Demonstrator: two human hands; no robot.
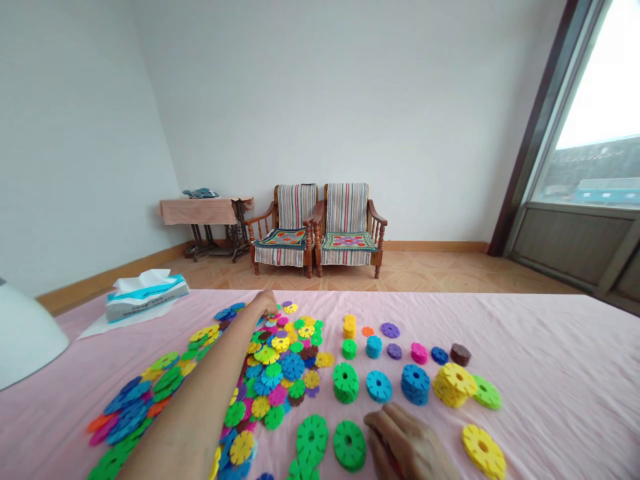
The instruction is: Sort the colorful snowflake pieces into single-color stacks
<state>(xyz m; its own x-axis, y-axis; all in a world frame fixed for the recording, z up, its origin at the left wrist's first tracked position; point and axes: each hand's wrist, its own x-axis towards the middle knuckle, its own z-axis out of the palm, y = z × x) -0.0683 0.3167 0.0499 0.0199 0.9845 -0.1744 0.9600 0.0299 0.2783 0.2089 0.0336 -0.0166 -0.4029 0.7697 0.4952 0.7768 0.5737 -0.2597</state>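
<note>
My left arm reaches across a loose pile of colourful notched plastic discs point(293, 365). At the pile's far end, my left hand point(267, 303) is closed with its fingers bent down among small pieces; whatever they pinch is hidden. Near the front edge of view, my right hand point(407, 443) is curled with its knuckles up. A bit of orange-red shows under its fingers, too little to name. Just left of it lies a green disc stack point(349, 445). Beyond it stand a light-blue disc stack point(379, 387), a taller blue stack point(415, 384) and a yellow stack point(454, 385).
Smaller stacks, including a pink one point(419, 353) and a brown one point(461, 354), form rows on the pink cloth point(560, 373). A yellow stack point(483, 451) sits at front right. At left are a tissue pack point(147, 297) and a white rounded object point(30, 340).
</note>
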